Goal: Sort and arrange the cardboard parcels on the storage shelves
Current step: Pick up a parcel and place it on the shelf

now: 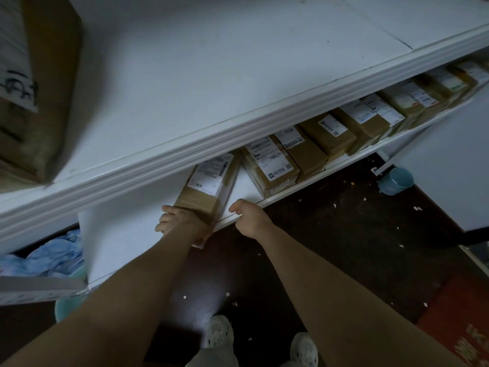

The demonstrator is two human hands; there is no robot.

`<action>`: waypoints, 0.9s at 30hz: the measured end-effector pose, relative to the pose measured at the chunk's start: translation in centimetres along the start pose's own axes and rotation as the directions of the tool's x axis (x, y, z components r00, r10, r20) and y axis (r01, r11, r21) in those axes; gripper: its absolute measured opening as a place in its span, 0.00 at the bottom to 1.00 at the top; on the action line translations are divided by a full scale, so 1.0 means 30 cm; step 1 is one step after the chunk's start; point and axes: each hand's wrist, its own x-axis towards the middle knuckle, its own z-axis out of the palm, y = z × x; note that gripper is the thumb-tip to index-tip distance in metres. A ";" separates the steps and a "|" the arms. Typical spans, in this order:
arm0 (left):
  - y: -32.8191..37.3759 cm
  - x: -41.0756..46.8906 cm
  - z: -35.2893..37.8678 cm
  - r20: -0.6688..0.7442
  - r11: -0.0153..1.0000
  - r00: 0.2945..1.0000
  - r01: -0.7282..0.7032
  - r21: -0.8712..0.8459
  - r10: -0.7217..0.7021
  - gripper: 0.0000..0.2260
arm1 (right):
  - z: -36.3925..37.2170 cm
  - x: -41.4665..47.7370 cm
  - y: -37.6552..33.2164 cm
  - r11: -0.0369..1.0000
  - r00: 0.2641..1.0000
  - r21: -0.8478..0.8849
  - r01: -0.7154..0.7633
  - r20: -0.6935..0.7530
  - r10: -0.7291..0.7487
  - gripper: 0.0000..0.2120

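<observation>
The parcel [209, 186] sits mid-frame on the lower shelf [132, 234], near end overhanging the edge. It seems light, stiff cardboard, best taken by its long sides. My left hand [180, 221] wraps that near end, arm outstretched; my right hand [248, 215] curls at the shelf lip, whether gripping it I cannot tell

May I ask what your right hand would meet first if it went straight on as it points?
Probably the side of the labelled cardboard parcel gripped by the left hand; depth is unclear.
</observation>
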 end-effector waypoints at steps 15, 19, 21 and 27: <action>-0.250 0.136 -0.016 -0.093 0.798 0.954 0.184 -0.573 -0.286 0.48 | 0.004 0.107 -0.144 0.831 0.984 -0.538 0.144 -0.013 -0.179 0.46; -0.238 0.178 -0.033 0.011 0.652 0.972 0.166 -0.740 -0.235 0.38 | 0.001 0.143 -0.159 0.787 0.991 -0.605 0.124 0.038 -0.126 0.53; -0.221 0.183 -0.046 -0.022 0.617 0.977 0.118 -0.779 -0.214 0.38 | -0.004 0.136 -0.166 0.779 0.996 -0.622 0.085 0.027 -0.087 0.54; -0.133 0.189 -0.031 -0.040 0.512 0.998 -0.013 -0.859 -0.041 0.45 | -0.031 0.138 -0.168 0.599 0.986 -0.799 0.054 -0.051 -0.157 0.42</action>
